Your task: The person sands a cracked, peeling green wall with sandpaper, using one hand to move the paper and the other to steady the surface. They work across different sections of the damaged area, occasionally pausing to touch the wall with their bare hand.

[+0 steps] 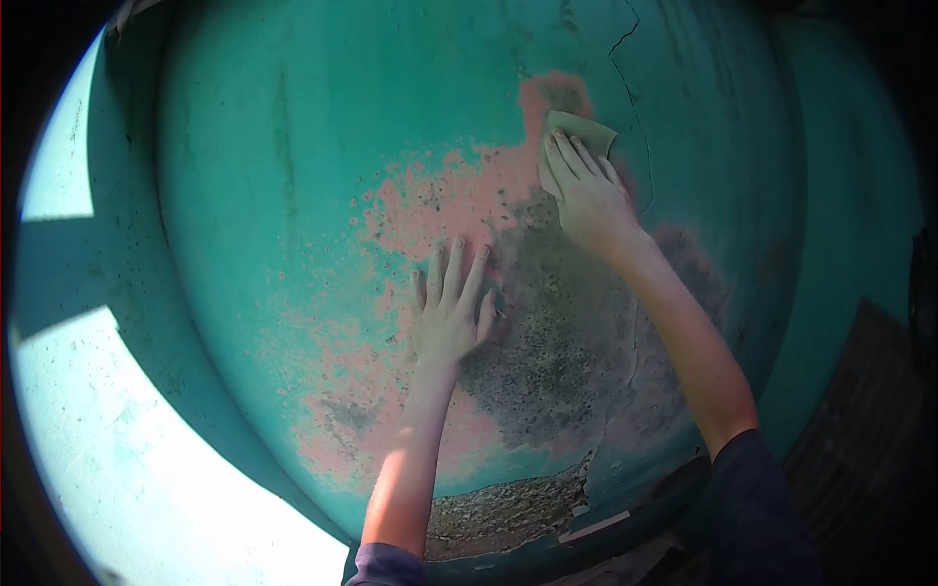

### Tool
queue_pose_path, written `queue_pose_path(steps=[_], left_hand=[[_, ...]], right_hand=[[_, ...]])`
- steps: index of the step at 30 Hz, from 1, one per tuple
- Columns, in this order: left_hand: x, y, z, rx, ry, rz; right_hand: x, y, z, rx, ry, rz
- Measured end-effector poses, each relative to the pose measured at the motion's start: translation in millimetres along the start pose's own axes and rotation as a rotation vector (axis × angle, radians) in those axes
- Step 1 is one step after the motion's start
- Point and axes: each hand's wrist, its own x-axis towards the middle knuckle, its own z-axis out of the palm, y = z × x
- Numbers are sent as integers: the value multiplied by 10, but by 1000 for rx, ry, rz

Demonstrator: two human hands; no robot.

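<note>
A green painted wall (391,88) fills most of the head view, its paint worn through to pink and grey patches. My left hand (449,317) lies flat against the worn area, fingers spread, with nothing in it. Higher up and to the right, my right hand (593,200) presses a folded, greyish-beige sheet that looks like sandpaper (589,129) against the wall. The sheet sticks out beyond the fingertips, beside a small grey patch edged in pink. Part of it is hidden under my fingers and palm.
A thin crack (640,127) runs down the wall to the right of my right hand. Near the bottom, broken plaster exposes rough grey material (513,508). Bright sunlight falls on the surface (156,459) at the left.
</note>
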Motion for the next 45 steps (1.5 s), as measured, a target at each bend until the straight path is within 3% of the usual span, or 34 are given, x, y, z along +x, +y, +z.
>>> queue_pose_path(steps=[3, 10, 16, 24, 30, 33, 38, 40, 45], left_hand=[[-17, -12, 19, -7, 48, 13], [-28, -3, 5, -8, 8, 12], [0, -32, 12, -15, -7, 0], [-41, 310, -133, -113, -32, -117], [42, 679, -109, -216, -31, -81], [-38, 719, 18, -187, 11, -97], [-163, 726, 230, -190, 81, -129], [-189, 688, 327, -133, 181, -54], [-192, 724, 315, -89, 188, -65]], right_hand=[[255, 177, -36, 24, 18, -20], [-388, 50, -101, 32, -102, -99], [373, 179, -112, 44, -15, -86], [-203, 154, -114, 15, -149, -106], [614, 338, -228, 4, -58, -32], [701, 376, -220, 2, -67, -51], [196, 305, -198, 14, -146, -95], [166, 309, -231, 9, -155, -124], [496, 278, -133, 19, -29, -121]])
